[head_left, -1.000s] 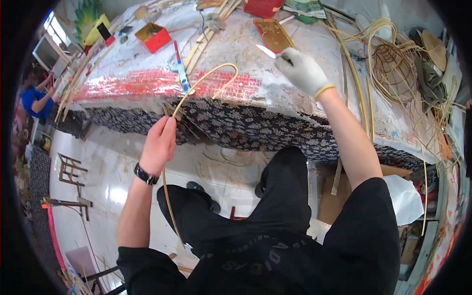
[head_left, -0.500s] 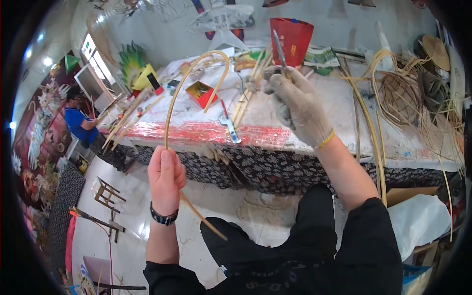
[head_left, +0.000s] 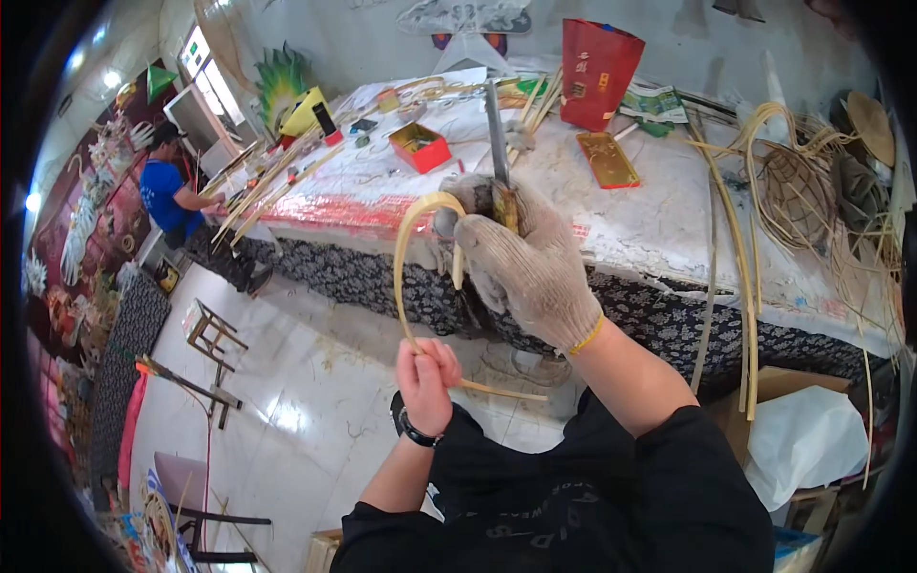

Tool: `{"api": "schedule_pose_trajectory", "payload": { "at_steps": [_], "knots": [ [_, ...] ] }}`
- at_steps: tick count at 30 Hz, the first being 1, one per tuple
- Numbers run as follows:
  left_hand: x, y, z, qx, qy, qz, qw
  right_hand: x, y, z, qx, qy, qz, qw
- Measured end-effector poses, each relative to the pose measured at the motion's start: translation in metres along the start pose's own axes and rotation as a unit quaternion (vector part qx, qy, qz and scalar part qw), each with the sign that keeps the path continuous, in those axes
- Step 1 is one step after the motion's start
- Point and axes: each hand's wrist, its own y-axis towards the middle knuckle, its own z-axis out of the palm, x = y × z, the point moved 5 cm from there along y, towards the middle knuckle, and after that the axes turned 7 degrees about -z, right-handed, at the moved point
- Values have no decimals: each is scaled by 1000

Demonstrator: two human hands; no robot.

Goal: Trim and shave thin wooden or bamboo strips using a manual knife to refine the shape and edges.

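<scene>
My left hand [head_left: 428, 384], bare with a black watch on the wrist, is closed round a pale bamboo strip [head_left: 399, 260]. The strip arcs up in a tight curve to my right hand, and its lower tail sticks out rightward over my lap. My right hand [head_left: 540, 267] wears an off-white knitted glove and grips a knife. The narrow grey blade [head_left: 496, 134] points upward. Part of the strip's curled end meets the glove's fingers; whether they pinch it is hidden. A round grey thing [head_left: 445, 224] shows by the gloved thumb, too unclear to name.
Ahead stands a long white-covered worktable [head_left: 659, 215] with a red open box [head_left: 420, 146], a red tray [head_left: 608, 159] and a red bag [head_left: 599, 76]. Bamboo strips [head_left: 740, 277] overhang its right front edge. A person in blue [head_left: 170, 196] works at the far left, beyond a stool [head_left: 212, 327].
My right hand has come down and left with the knife, from over the table to the bent strip. My left hand has shifted right and lower, bringing the strip nearer my body.
</scene>
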Motion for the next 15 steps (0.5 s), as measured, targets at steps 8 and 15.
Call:
{"api": "schedule_pose_trajectory", "payload": {
  "at_steps": [8,15],
  "knots": [
    [-4,-32,-19,4,161,35,986,-47,-20,19,26,55,60,996],
    [-46,-25,-29,-40,62,0,997,-105,-39,28,92,-34,21,995]
  ]
}}
